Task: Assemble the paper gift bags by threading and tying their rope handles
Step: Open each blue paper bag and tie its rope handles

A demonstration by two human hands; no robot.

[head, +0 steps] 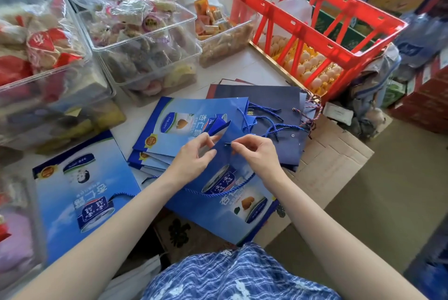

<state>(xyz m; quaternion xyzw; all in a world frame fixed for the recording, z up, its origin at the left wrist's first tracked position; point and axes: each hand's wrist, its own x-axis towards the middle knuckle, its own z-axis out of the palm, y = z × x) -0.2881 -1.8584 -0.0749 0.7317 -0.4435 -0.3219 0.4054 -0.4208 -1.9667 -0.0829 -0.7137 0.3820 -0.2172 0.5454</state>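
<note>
A: Where's the bag [225, 193] she's on?

B: Flat in front of her, low centre of the view, its top edge pointing to twelve o'clock. It overlaps the stack [169, 135] of unfinished blue bags at ten o'clock from it.

A: And the hands?

B: Both sit at the bag's top edge. The left hand [194, 154] has its fingers curled onto the paper near the hole, pinching the edge as far as I can tell. The right hand [257, 151] pinches a dark rope tip between thumb and forefinger, pointed at nine o'clock toward the left fingers. The rope [218, 190] trails back under her right wrist and across the bag toward eight o'clock.

A: So she's threading. How to do it well?

B: I'd keep the pinch right behind the stiff tip so it doesn't buckle, hold the paper flat with the left hand, and push straight through. Then pull enough slack inside for a knot bigger than the hole.

A: Materials?

B: The bag is glossy printed paper, creased flat, smooth enough to slide. The rope is twisted blue cord, limp, with a hard dark end. More loose ropes [269, 122] lie tangled at one o'clock on a matte navy bag [274, 98].

A: Anything else near?

B: A red crate [315, 18] at one o'clock, clear bins [145, 40] of wrapped snacks at eleven, and another bag [80, 193] lying flat at nine.
</note>
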